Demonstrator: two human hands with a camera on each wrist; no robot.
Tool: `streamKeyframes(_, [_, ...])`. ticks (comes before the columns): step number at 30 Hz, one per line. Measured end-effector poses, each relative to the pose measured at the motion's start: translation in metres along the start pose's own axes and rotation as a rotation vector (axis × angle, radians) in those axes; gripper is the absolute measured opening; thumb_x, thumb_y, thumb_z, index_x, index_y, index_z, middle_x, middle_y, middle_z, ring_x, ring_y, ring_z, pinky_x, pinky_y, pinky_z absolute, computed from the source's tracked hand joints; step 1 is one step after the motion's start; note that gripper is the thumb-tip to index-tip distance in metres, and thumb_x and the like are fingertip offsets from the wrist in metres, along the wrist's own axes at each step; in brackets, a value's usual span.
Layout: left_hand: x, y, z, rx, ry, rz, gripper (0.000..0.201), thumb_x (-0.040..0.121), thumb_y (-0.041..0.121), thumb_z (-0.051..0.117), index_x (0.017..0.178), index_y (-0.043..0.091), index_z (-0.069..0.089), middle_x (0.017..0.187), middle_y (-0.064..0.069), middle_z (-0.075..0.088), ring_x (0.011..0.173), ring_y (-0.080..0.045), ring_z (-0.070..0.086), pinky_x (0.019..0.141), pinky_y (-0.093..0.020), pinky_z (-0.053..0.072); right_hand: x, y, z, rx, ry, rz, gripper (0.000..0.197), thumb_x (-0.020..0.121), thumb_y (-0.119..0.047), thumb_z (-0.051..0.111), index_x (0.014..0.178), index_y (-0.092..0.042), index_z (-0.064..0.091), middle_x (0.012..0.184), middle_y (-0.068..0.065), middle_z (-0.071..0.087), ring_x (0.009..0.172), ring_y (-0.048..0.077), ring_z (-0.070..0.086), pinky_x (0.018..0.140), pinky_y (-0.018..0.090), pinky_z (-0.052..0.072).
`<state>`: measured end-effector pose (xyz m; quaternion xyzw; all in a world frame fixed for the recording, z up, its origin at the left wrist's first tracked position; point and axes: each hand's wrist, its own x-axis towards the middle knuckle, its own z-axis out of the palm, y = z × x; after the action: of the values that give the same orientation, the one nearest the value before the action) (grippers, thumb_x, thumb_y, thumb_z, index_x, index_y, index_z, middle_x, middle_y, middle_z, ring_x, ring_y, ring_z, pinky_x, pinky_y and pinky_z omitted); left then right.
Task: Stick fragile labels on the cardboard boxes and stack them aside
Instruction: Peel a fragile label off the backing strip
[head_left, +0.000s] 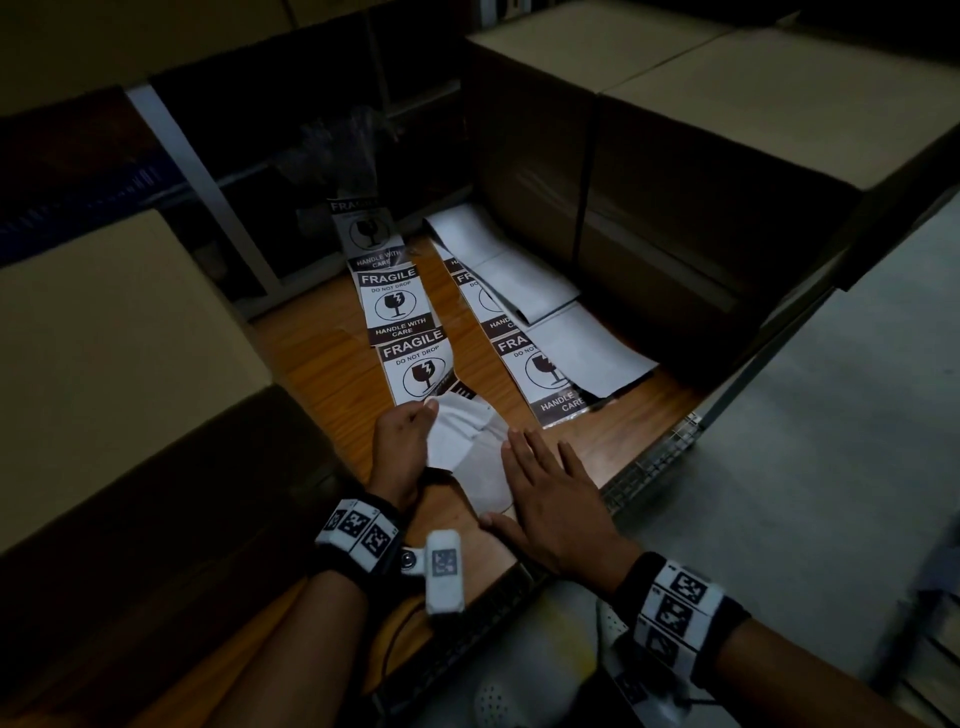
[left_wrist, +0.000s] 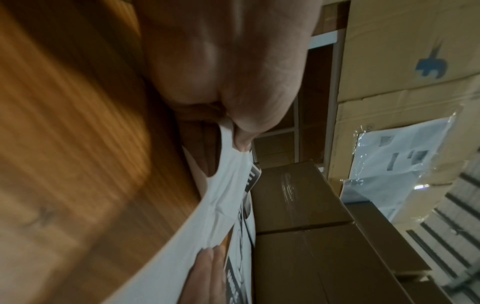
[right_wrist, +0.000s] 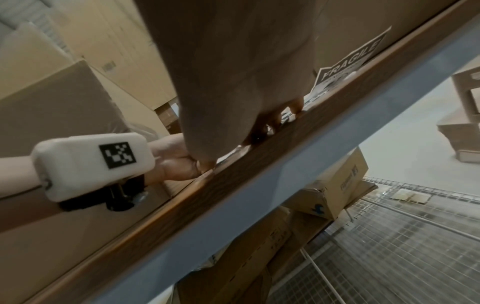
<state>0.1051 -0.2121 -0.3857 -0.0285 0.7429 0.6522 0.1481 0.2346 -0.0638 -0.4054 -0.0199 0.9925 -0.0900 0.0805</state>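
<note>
The closed cardboard boxes (head_left: 675, 171) flank the wooden table (head_left: 332, 364), contents hidden; label strips (head_left: 400, 312) lie between them. Peel slowly: the right hand (head_left: 550, 499), fingers flat, should pin the backing paper (head_left: 467, 447) while the left hand (head_left: 400, 447) pinches its torn end.

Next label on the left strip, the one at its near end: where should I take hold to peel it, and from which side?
Judging by the pose, take the label's near right corner, where the left hand already pinches the curled backing paper. Come from the near side and peel away along the strip, with the right hand flat on the backing.
</note>
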Motion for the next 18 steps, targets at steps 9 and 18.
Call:
streamKeyframes(9, [0.001,0.001,-0.007,0.251,-0.105,0.099,0.032,0.098,0.030,0.055,0.084,0.004,0.069,0.081,-0.014,0.071,0.081,-0.033,0.069,0.072,-0.051,0.056,-0.003,-0.003,-0.022,0.046,0.051,-0.011,0.088,0.094,-0.069,0.009,0.152,-0.005,0.026,0.160,0.014,0.021,0.150,0.029,0.013,0.119,0.053,0.009])
streamKeyframes(18, [-0.008,0.021,0.000,0.569,-0.397,0.302,0.036,0.090,0.046,0.063,0.075,0.015,0.070,0.074,-0.003,0.068,0.072,-0.019,0.065,0.065,-0.037,0.049,0.043,0.033,-0.054,0.534,0.223,-0.216,0.086,0.077,-0.020,0.080,0.149,-0.016,0.035,0.118,0.004,0.062,0.099,0.015,0.059,0.083,0.028,0.052])
